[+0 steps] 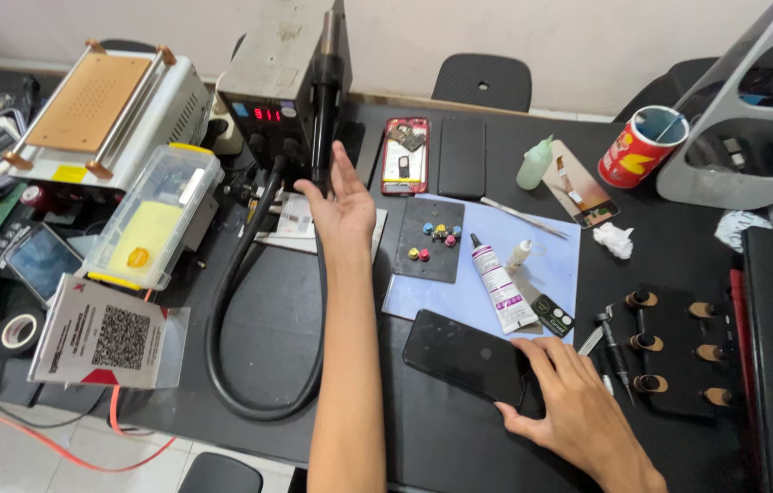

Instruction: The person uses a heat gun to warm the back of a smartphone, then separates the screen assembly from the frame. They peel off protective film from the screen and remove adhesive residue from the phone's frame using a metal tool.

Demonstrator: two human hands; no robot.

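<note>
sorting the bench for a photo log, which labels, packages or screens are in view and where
Red lit display on the grey station, top centre.
White card with a black square code, left edge.
White glue tube, on the blue mat.
Red and white paper cup, upper right.
Dark phone screen, under the right hand.

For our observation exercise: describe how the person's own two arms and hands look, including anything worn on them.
Both forearms are bare, with no sleeves in view. The left hand and right hand wear no gloves, rings, watch or wristband that can be seen. The fingernails look short and unpainted.
</note>
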